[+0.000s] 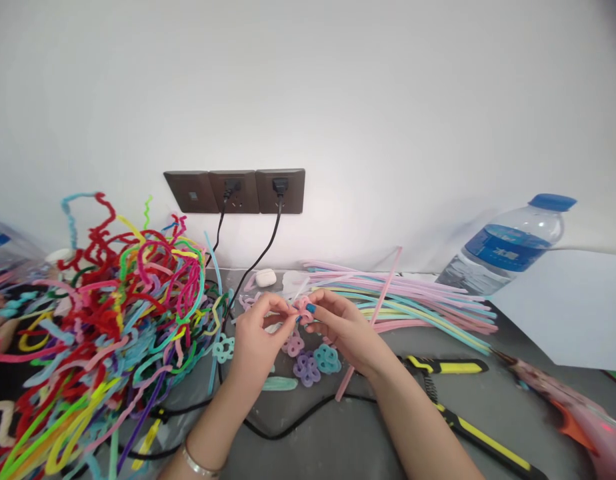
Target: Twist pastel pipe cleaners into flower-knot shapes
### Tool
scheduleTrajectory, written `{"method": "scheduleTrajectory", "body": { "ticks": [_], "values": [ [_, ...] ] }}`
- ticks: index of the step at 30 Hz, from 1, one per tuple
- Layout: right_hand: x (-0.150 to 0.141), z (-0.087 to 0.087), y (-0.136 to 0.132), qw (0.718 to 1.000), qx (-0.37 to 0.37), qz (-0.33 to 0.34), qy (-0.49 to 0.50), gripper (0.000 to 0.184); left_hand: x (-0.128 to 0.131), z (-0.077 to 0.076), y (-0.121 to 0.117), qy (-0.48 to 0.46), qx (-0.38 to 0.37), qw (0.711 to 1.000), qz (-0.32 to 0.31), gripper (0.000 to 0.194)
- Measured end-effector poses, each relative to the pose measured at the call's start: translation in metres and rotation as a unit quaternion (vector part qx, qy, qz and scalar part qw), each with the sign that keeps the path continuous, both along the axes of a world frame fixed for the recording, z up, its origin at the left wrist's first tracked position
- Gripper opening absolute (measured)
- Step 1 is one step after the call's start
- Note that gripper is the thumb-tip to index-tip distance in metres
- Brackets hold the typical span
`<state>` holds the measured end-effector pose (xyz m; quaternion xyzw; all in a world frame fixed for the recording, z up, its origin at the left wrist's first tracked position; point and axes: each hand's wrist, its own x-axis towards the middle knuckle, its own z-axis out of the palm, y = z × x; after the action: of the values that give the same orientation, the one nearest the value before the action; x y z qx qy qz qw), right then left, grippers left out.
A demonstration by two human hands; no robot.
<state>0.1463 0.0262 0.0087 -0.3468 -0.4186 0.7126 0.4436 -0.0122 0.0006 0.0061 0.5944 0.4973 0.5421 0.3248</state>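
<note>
My left hand (263,330) and my right hand (338,323) meet over the middle of the table. Between their fingertips is a small pink pipe-cleaner flower (303,309), its loops partly hidden by the fingers. The left thumb and forefinger pinch its left edge, while the right fingers grip it from the other side. Just below lie finished-looking looped flowers: a pink one (293,345), a purple one (307,368) and a teal one (327,359). A pale green flower (223,348) lies left of my left hand, and a mint folded strip (280,384) lies in front.
A tangled heap of colourful pipe cleaners (138,300) fills the left side, with another person's hand (1,333) beyond it. Straight pipe cleaners (418,300) lie behind. On the right are yellow-black pliers (483,437), a pink glue gun (563,407) and a water bottle (513,243). A black cable (278,436) crosses the table.
</note>
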Motion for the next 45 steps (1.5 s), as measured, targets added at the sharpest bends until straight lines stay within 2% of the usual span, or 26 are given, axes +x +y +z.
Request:
{"method": "scheduleTrajectory", "body": {
  "ticks": [6, 10, 12, 18, 22, 26, 29, 34, 39, 42, 45],
  "values": [
    [0.004, 0.006, 0.000, 0.998, 0.025, 0.006, -0.060, 0.030, -0.004, 0.004, 0.000, 0.019, -0.008, 1.000, -0.009, 0.014],
    [0.004, 0.004, 0.001, 0.993, 0.058, -0.017, -0.101, 0.029, -0.004, 0.006, 0.000, 0.073, 0.017, 0.997, -0.023, 0.012],
    [0.003, 0.002, 0.001, 0.992, 0.069, -0.033, -0.098, 0.028, -0.002, 0.006, -0.001, 0.068, 0.010, 0.997, -0.029, 0.012],
    [-0.009, -0.002, -0.003, 0.998, 0.046, -0.051, -0.007, 0.031, 0.003, 0.003, 0.000, -0.106, -0.085, 0.990, -0.041, 0.026],
    [-0.015, -0.005, -0.003, 0.997, 0.028, -0.059, 0.034, 0.034, 0.007, 0.002, 0.002, -0.238, -0.180, 0.953, -0.058, 0.033],
    [-0.013, -0.009, 0.001, 0.993, 0.042, -0.106, 0.009, 0.034, 0.011, 0.001, 0.004, -0.324, -0.241, 0.914, -0.045, 0.043],
    [-0.010, -0.011, 0.003, 0.989, 0.059, -0.132, -0.019, 0.033, 0.013, -0.001, 0.004, -0.342, -0.221, 0.913, -0.013, 0.044],
    [-0.008, -0.007, 0.002, 0.991, 0.083, -0.095, -0.053, 0.034, 0.013, -0.009, 0.004, -0.306, -0.158, 0.939, -0.002, 0.040],
    [-0.003, 0.003, 0.000, 0.993, 0.068, -0.054, -0.078, 0.034, 0.012, -0.014, 0.004, -0.291, -0.164, 0.942, -0.017, 0.040],
    [0.000, 0.004, 0.000, 0.998, 0.038, -0.014, -0.055, 0.030, 0.012, -0.012, 0.004, -0.271, -0.147, 0.951, -0.015, 0.038],
    [0.000, 0.001, 0.000, 1.000, 0.003, 0.014, 0.008, 0.029, 0.013, -0.008, 0.003, -0.246, -0.112, 0.962, -0.021, 0.034]
  ]
}}
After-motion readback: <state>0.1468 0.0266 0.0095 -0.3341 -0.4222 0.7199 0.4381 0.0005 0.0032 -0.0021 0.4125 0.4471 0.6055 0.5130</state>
